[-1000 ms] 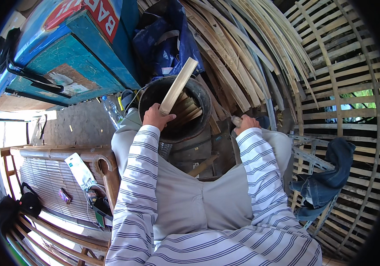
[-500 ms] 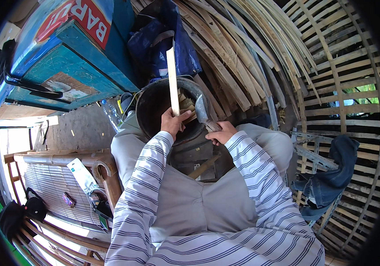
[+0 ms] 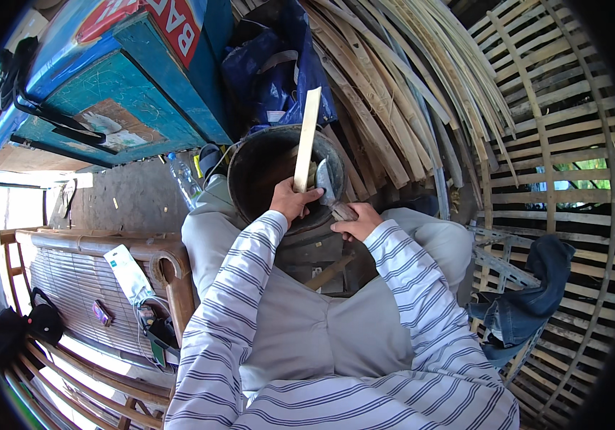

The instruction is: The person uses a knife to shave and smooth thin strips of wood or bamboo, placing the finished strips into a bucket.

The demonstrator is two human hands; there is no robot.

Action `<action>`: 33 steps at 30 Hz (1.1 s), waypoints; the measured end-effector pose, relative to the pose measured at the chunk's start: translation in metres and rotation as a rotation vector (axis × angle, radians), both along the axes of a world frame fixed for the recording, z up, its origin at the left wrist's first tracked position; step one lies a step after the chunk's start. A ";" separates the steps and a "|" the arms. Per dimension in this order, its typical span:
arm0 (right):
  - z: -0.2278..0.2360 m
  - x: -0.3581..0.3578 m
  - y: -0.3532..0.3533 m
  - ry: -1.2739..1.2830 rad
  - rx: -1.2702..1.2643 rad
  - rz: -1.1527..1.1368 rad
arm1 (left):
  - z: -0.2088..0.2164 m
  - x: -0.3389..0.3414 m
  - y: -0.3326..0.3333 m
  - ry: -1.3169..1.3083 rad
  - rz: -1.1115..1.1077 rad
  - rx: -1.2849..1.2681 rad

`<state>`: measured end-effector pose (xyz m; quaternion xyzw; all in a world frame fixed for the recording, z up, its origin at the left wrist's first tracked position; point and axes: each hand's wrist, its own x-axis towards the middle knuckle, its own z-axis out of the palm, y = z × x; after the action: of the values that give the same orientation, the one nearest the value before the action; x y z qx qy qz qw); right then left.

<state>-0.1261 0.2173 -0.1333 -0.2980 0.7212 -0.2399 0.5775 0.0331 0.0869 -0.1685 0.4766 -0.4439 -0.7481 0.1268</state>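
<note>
A pale split bamboo strip (image 3: pixel 308 136) is gripped near its lower end by my left hand (image 3: pixel 291 201). It stands up and leans slightly right, over a dark round bucket (image 3: pixel 238 188) between my knees. My right hand (image 3: pixel 362 223) is closed round the handle of a broad-bladed knife (image 3: pixel 326 182). The blade points up and slightly left, close beside the strip and my left fingers; whether it touches the strip I cannot tell. Several pale pieces lie in the bucket, partly hidden behind the strip and the blade.
Long wooden strips (image 3: pixel 379 93) are heaped beyond the bucket to the right. A blue bag (image 3: pixel 268 79) and a blue cabinet (image 3: pixel 157 93) stand at the far left. A bamboo bench (image 3: pixel 78 279) is on my left. Jeans (image 3: pixel 537 308) hang by the slatted wall (image 3: pixel 537 161).
My left hand and the strip have shifted right, and the strip now tilts right rather than left. The knife is closer to my left hand. The view has turned slightly.
</note>
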 end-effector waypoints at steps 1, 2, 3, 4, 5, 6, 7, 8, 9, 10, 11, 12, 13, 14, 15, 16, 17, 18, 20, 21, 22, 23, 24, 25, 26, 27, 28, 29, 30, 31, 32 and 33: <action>-0.002 -0.001 -0.001 0.031 -0.016 -0.001 | 0.003 0.000 0.001 -0.054 -0.044 -0.059; -0.003 -0.002 -0.001 0.061 -0.032 -0.003 | 0.004 0.001 0.001 -0.051 -0.042 -0.060; -0.003 -0.006 -0.001 0.063 -0.032 -0.003 | 0.005 0.001 0.001 -0.097 -0.074 -0.160; 0.003 -0.009 -0.003 0.184 -0.016 -0.057 | 0.007 0.002 0.001 -0.145 -0.108 -0.260; 0.006 -0.014 -0.004 0.304 0.001 -0.113 | 0.008 0.002 0.001 -0.144 -0.112 -0.259; -0.010 -0.025 0.001 0.502 -0.028 -0.081 | 0.009 0.002 0.001 -0.168 -0.156 -0.293; -0.014 -0.031 0.002 0.602 -0.077 -0.095 | 0.010 0.001 0.001 -0.191 -0.201 -0.327; -0.018 -0.037 0.005 0.702 -0.125 -0.111 | 0.008 0.000 0.001 -0.189 -0.209 -0.327; -0.022 -0.043 0.007 0.704 -0.119 -0.120 | 0.006 -0.002 0.000 -0.180 -0.257 -0.317; -0.016 -0.041 0.004 0.683 -0.095 -0.140 | 0.002 0.000 0.000 -0.179 -0.298 -0.306; -0.012 -0.039 0.001 0.662 -0.071 -0.161 | -0.003 0.002 -0.001 -0.184 -0.302 -0.304; -0.012 -0.037 -0.002 0.656 -0.068 -0.164 | -0.008 0.003 -0.001 -0.160 -0.323 -0.241; -0.011 -0.038 -0.003 0.623 -0.044 -0.209 | -0.011 0.001 -0.001 -0.131 -0.348 -0.177; -0.009 -0.038 -0.003 0.589 -0.021 -0.254 | -0.013 -0.001 0.000 -0.131 -0.357 -0.176; -0.007 -0.039 -0.003 0.570 -0.006 -0.229 | -0.015 -0.002 0.000 -0.139 -0.374 -0.135; -0.008 -0.038 -0.002 0.568 -0.001 -0.238 | -0.009 -0.005 0.001 -0.149 -0.392 -0.094; -0.009 -0.038 -0.001 0.670 -0.004 -0.200 | -0.003 -0.008 0.001 -0.151 -0.402 -0.094; -0.009 -0.038 0.000 0.771 -0.007 -0.160 | 0.003 -0.009 0.002 -0.206 -0.435 -0.132; -0.003 -0.036 -0.001 0.715 -0.018 -0.167 | 0.004 -0.008 0.002 -0.266 -0.464 -0.177; -0.001 -0.035 -0.001 0.662 -0.028 -0.169 | -0.009 -0.005 0.002 -0.285 -0.450 -0.288; -0.010 -0.039 0.003 0.665 -0.027 -0.178 | -0.016 -0.007 0.003 -0.296 -0.442 -0.399; -0.024 -0.045 0.009 0.649 -0.051 -0.238 | -0.014 -0.015 0.005 -0.287 -0.454 -0.401; -0.036 -0.053 0.016 0.633 -0.074 -0.297 | -0.012 -0.023 0.006 -0.234 -0.392 -0.206; -0.031 -0.049 0.012 0.627 -0.078 -0.295 | -0.011 -0.021 0.005 -0.196 -0.311 -0.012; -0.026 -0.045 0.009 0.482 -0.042 -0.375 | -0.019 -0.018 0.004 -0.201 -0.308 -0.014; -0.020 -0.042 0.006 0.337 -0.005 -0.451 | -0.034 -0.014 0.004 -0.164 -0.305 -0.051; -0.013 -0.042 0.004 0.336 -0.004 -0.452 | -0.038 -0.012 0.004 -0.124 -0.307 -0.086; -0.006 -0.042 0.002 0.269 0.005 -0.464 | -0.042 -0.010 0.003 -0.124 -0.307 -0.086; 0.000 -0.041 0.000 0.201 0.014 -0.475 | -0.046 -0.009 0.001 -0.095 -0.339 -0.045; 0.006 -0.040 -0.001 0.201 0.015 -0.475 | -0.045 -0.008 0.000 -0.064 -0.373 -0.003; 0.012 -0.039 -0.003 0.220 0.050 -0.448 | -0.044 -0.008 0.000 -0.065 -0.371 -0.003; 0.014 -0.037 -0.004 0.239 0.084 -0.420 | -0.043 -0.007 0.000 -0.087 -0.343 0.031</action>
<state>-0.1633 0.2133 -0.1196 -0.1435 0.8399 -0.2876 0.4374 0.0261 0.0873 -0.2110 0.4277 -0.5121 -0.7443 -0.0294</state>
